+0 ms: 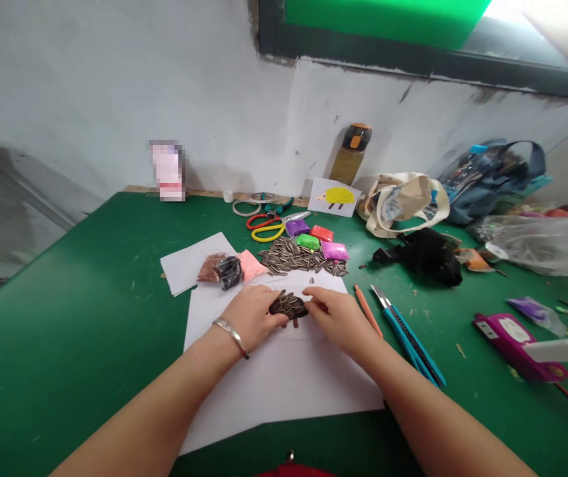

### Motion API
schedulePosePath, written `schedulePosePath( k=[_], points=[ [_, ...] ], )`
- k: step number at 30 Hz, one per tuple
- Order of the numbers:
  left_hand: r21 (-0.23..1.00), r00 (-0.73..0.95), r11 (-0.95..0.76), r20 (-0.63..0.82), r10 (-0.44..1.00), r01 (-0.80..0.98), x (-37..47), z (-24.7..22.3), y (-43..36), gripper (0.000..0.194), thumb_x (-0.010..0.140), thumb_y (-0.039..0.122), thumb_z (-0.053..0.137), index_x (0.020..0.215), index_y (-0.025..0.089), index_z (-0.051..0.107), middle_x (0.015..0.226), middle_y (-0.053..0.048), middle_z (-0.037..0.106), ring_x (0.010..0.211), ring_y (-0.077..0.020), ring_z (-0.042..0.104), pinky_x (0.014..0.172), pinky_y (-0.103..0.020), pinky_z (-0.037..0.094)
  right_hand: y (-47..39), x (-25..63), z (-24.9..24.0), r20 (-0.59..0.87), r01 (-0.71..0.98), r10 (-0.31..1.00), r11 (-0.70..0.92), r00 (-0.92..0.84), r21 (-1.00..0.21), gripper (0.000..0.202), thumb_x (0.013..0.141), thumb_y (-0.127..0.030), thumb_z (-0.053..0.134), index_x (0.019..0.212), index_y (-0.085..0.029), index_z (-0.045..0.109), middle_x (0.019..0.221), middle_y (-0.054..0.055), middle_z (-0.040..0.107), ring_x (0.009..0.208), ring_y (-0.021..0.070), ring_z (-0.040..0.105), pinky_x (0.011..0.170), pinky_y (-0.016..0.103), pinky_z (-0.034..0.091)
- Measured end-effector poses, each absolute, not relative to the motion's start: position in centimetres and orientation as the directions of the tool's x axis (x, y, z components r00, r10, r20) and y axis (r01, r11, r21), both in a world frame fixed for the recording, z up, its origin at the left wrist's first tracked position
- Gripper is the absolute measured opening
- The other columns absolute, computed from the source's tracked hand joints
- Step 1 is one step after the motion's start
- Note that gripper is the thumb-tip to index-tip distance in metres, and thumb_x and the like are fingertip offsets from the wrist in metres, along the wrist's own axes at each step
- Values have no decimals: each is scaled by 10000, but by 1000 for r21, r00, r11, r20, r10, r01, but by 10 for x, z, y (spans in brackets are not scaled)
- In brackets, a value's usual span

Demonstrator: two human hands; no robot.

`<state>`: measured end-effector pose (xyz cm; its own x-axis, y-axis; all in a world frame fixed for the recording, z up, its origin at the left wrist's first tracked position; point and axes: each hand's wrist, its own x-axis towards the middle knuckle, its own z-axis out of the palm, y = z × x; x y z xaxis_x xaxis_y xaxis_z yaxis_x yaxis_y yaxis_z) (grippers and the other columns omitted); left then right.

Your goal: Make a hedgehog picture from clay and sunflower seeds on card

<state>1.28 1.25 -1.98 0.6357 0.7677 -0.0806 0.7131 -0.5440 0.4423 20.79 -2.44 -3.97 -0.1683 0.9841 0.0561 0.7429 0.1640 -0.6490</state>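
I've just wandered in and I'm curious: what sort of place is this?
It looks like a craft table, though whether in a home or workshop I can't tell. The signs are scissors, a pile of striped seeds and a small seed-covered piece in hand.

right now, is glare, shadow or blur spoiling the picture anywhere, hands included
In the head view, glare whitens the area right of the green panel; also in the head view, the bottle casts a soft shadow on the wall, coarse pixelation masks an object at the left, and the seed-covered piece between left hand and right hand looks slightly soft but readable.
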Motion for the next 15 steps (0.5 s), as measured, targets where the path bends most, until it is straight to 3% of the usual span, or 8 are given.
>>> schedulePosePath(
  k=[2,4,8,10,15],
  points=[
    [484,655,-544,-83,751,685,11,-17,14,171,842,290,502,805,219,653,819,-8,664,820,-183,575,731,-296,407,-19,210,-33,112,786,983,184,-146,-590,215,845,-200,479,961,-221,659,850,24,658,786,155,578,689,244,385],
    [452,625,-533,-73,777,715,9,-17,15,207,866,265,457,829,209,652,856,-24,674,836,-191,583,734,-303,416,-11,208,-27,134,824,976,215,-170,-524,222,849,-200,467,879,-232,685,839,23,646,766,149,568,657,239,366],
    [342,569,-517,-65,820,785,7,-22,17,241,869,221,410,878,178,647,881,-62,679,843,-206,595,732,-315,432,10,193,-21,69,855,959,276,-275,-438,244,826,-178,470,717,-212,686,753,28,629,725,150,553,621,242,339],
    [333,562,-511,-73,824,793,6,-23,18,256,872,209,392,891,178,645,878,-61,681,844,-200,600,727,-307,434,20,185,-22,57,854,951,299,-305,-426,228,807,-164,479,723,-205,687,774,36,644,753,158,560,635,242,343],
    [325,545,-491,-96,833,808,5,-19,21,258,873,204,383,755,179,610,789,-44,662,770,-182,596,663,-278,408,37,172,-28,-3,871,933,334,-359,-360,171,751,-168,516,691,-207,672,753,39,661,697,166,553,583,252,315]
  ],
)
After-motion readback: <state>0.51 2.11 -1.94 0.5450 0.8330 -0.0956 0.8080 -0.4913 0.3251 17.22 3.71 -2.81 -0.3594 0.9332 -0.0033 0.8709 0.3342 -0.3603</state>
